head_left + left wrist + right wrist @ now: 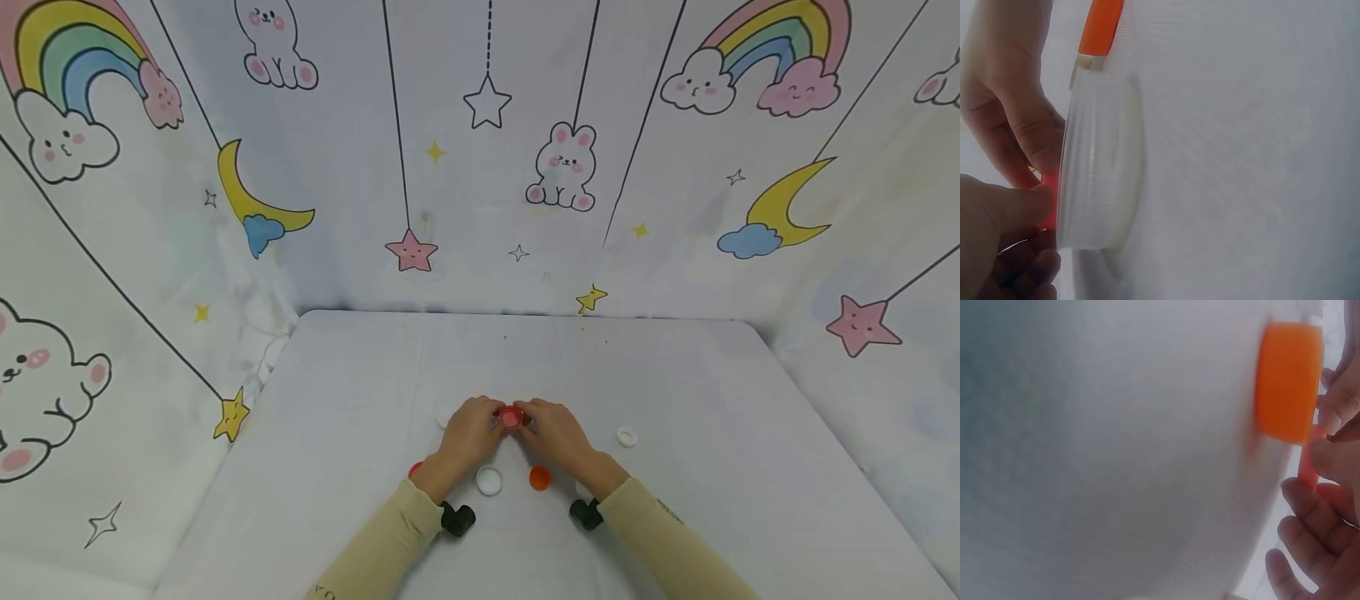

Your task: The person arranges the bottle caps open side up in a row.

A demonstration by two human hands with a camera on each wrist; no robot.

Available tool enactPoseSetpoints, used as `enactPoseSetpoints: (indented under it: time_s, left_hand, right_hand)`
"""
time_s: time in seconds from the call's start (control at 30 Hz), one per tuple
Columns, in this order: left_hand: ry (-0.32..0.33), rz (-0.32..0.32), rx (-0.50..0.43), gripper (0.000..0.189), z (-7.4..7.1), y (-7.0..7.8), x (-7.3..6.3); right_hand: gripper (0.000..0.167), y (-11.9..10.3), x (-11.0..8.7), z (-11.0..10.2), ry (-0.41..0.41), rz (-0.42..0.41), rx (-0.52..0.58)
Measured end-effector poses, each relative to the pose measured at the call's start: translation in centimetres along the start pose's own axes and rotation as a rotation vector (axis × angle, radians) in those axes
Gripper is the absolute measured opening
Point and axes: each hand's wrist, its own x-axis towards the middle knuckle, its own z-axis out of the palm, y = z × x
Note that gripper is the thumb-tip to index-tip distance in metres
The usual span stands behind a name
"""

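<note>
In the head view, a small round red cap (511, 417) sits between my two hands. My left hand (472, 429) pinches its left side with thumb and fingers, and my right hand (557, 433) pinches the right side. The left wrist view shows a red edge (1051, 200) between fingertips, partly hidden behind a clear-white cap (1100, 162). Nearer my body than the held cap lie a white cap (489, 481) and an orange cap (539, 477). That orange cap (1290, 381) looms large in the right wrist view, beside the right hand's spread lower fingers.
A white ring-shaped cap (627, 437) lies right of my right hand. Another red cap (416, 471) peeks out by my left wrist. Pale round pieces are partly hidden behind the left hand and right wrist. The white-covered table (360, 375) meets a cartoon-printed cloth backdrop (480, 200).
</note>
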Motion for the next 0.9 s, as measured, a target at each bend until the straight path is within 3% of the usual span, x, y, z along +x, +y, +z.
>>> enactPoseSetpoints:
  time_s: [0.43,0.9]
  left_hand:
    - [-0.033,-0.018,0.020,0.028,-0.04,-0.03,-0.06]
    - [0.012,0.016,0.043,0.023,0.32,-0.16,-0.03]
  right_hand:
    - [0.037,-0.36,0.33,0.30,-0.040,0.038,-0.032]
    - [0.029,-0.39,0.39,0.38,-0.016,-0.006,-0.045]
